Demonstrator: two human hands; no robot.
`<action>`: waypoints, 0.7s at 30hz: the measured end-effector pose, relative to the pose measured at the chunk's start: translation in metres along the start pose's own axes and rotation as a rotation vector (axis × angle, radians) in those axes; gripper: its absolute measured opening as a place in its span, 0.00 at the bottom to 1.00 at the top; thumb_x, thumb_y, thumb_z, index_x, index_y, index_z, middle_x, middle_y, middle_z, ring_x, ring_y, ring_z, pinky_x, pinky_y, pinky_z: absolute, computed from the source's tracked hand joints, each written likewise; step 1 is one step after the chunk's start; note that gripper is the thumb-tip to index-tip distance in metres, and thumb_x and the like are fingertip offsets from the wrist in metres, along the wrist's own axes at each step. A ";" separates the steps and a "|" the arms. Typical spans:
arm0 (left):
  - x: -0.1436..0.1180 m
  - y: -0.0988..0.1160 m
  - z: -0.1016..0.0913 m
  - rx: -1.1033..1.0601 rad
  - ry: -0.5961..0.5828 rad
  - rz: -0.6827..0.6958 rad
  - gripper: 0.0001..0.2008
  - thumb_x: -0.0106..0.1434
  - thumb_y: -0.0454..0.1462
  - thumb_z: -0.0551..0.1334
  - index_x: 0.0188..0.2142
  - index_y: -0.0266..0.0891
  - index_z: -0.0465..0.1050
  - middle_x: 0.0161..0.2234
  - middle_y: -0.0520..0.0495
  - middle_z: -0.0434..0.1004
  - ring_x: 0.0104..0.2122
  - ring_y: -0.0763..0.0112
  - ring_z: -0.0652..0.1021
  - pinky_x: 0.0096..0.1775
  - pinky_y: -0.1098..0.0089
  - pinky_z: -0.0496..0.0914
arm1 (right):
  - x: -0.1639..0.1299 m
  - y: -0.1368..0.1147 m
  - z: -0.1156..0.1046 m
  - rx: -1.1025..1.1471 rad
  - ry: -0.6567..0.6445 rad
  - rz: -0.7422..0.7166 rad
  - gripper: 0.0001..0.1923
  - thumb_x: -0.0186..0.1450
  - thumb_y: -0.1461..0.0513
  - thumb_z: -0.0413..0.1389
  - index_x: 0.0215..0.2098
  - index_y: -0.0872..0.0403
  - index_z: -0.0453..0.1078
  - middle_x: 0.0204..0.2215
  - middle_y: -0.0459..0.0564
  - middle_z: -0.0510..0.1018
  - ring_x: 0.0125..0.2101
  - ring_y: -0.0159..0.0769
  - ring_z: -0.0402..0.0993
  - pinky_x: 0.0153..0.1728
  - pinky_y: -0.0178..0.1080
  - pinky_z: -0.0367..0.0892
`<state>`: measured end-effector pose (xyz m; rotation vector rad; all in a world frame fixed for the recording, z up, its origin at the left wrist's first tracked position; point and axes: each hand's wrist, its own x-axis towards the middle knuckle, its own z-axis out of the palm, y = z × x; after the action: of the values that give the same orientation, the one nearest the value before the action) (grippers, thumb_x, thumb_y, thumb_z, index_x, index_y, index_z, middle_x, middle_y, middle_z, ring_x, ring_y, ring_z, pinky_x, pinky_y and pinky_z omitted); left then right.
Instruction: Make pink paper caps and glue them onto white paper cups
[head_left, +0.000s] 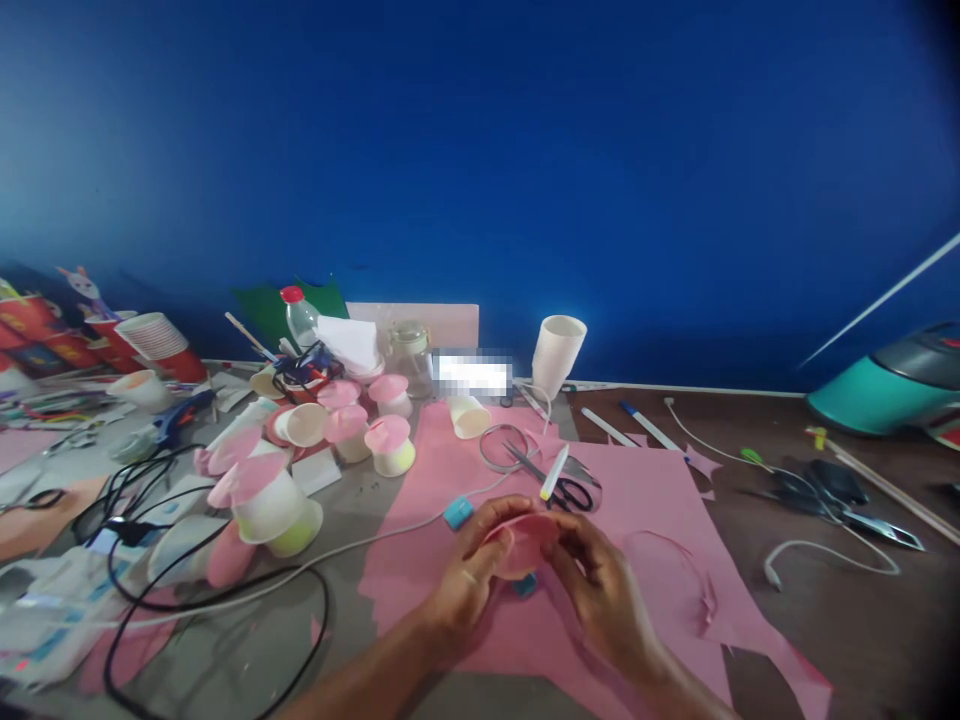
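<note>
A paper sheet (652,490) is lying on the table (855,625), and over it a paper disc (521,545) is sitting between the left hand (474,575) and the right hand (604,580). Behind the disc, scissors (576,494) are resting on the sheet, a marker (555,472) right by their handles. Farther back, a cup stack (556,352) is standing near the wall (525,180). Left of the sheet, disc-topped cups (392,457) are standing, with a jar (409,350) and a bottle (301,320) behind; a power strip (71,610) is lying front left. At far right, a container (877,385) is standing.

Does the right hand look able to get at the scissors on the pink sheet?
Probably yes: the scissors lie just ahead, handle end nearest, though the right hand holds a pink paper piece.
</note>
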<state>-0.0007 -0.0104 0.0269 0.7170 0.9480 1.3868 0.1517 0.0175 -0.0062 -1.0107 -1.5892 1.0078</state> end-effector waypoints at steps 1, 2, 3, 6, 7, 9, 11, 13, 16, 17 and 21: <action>0.000 0.001 0.000 0.017 -0.024 0.013 0.20 0.52 0.52 0.73 0.40 0.43 0.83 0.44 0.41 0.82 0.48 0.52 0.78 0.51 0.58 0.71 | 0.001 0.000 0.000 0.027 0.025 0.017 0.12 0.68 0.53 0.57 0.40 0.53 0.76 0.31 0.51 0.82 0.29 0.39 0.78 0.28 0.35 0.74; 0.001 0.001 0.000 0.036 -0.044 0.026 0.20 0.52 0.50 0.73 0.40 0.43 0.83 0.44 0.41 0.82 0.49 0.52 0.77 0.53 0.58 0.70 | 0.002 0.001 0.000 0.042 0.048 0.027 0.12 0.66 0.52 0.59 0.38 0.53 0.77 0.31 0.51 0.82 0.29 0.39 0.79 0.29 0.36 0.74; 0.002 0.000 -0.001 0.051 -0.058 0.035 0.19 0.51 0.49 0.74 0.40 0.44 0.83 0.45 0.41 0.81 0.50 0.51 0.77 0.53 0.58 0.70 | 0.003 0.002 -0.001 0.046 0.072 0.034 0.13 0.65 0.52 0.59 0.36 0.53 0.77 0.31 0.51 0.83 0.28 0.39 0.79 0.28 0.36 0.74; 0.006 -0.006 -0.006 0.080 -0.105 0.049 0.21 0.48 0.42 0.76 0.43 0.45 0.82 0.48 0.41 0.80 0.51 0.50 0.76 0.52 0.57 0.71 | 0.007 0.006 -0.005 0.026 0.125 0.060 0.12 0.64 0.52 0.60 0.35 0.53 0.78 0.30 0.51 0.83 0.26 0.39 0.78 0.26 0.36 0.73; 0.007 -0.009 -0.007 0.103 -0.119 0.065 0.23 0.48 0.40 0.76 0.45 0.45 0.81 0.48 0.40 0.79 0.51 0.49 0.76 0.53 0.56 0.71 | 0.008 0.008 -0.006 0.016 0.138 0.068 0.12 0.64 0.53 0.59 0.35 0.53 0.77 0.29 0.51 0.83 0.26 0.39 0.78 0.26 0.35 0.72; 0.009 -0.012 -0.011 0.180 -0.152 0.101 0.24 0.50 0.39 0.76 0.48 0.44 0.80 0.50 0.39 0.77 0.53 0.49 0.75 0.56 0.55 0.68 | 0.012 0.010 -0.010 -0.009 0.170 0.076 0.10 0.63 0.55 0.59 0.35 0.52 0.77 0.29 0.50 0.83 0.27 0.39 0.78 0.26 0.35 0.71; 0.010 -0.012 -0.014 0.246 -0.176 0.136 0.25 0.53 0.38 0.74 0.51 0.44 0.78 0.53 0.38 0.75 0.56 0.48 0.73 0.59 0.56 0.66 | 0.019 0.012 -0.014 -0.021 0.215 0.075 0.09 0.62 0.56 0.58 0.34 0.52 0.77 0.29 0.50 0.83 0.27 0.38 0.77 0.27 0.35 0.71; 0.012 -0.010 -0.018 0.256 -0.154 0.174 0.25 0.55 0.40 0.73 0.52 0.45 0.77 0.55 0.38 0.74 0.58 0.49 0.71 0.60 0.57 0.66 | 0.028 0.014 -0.020 0.003 0.268 0.083 0.09 0.60 0.56 0.58 0.32 0.53 0.76 0.26 0.49 0.82 0.25 0.38 0.76 0.26 0.36 0.71; 0.019 -0.003 -0.023 0.261 0.021 0.212 0.22 0.58 0.46 0.70 0.50 0.44 0.76 0.52 0.39 0.77 0.56 0.51 0.74 0.57 0.58 0.68 | 0.040 0.015 -0.026 0.092 0.317 0.139 0.12 0.57 0.52 0.59 0.30 0.54 0.73 0.22 0.48 0.79 0.23 0.37 0.73 0.23 0.36 0.69; 0.022 -0.001 -0.025 0.277 0.107 0.232 0.21 0.58 0.47 0.70 0.49 0.44 0.76 0.50 0.40 0.78 0.54 0.53 0.75 0.56 0.58 0.69 | 0.043 0.015 -0.026 0.128 0.319 0.164 0.14 0.56 0.51 0.60 0.29 0.54 0.73 0.21 0.48 0.78 0.21 0.37 0.72 0.21 0.35 0.68; 0.034 0.009 -0.032 0.336 0.348 0.270 0.24 0.51 0.49 0.73 0.44 0.43 0.75 0.48 0.43 0.79 0.52 0.53 0.77 0.56 0.57 0.69 | 0.047 0.017 -0.023 0.277 0.277 0.249 0.18 0.53 0.48 0.63 0.27 0.54 0.71 0.17 0.45 0.73 0.18 0.33 0.67 0.18 0.34 0.63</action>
<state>-0.0353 0.0206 0.0155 0.8961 1.4221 1.6412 0.1679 0.0701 -0.0045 -1.1167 -1.0825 1.1633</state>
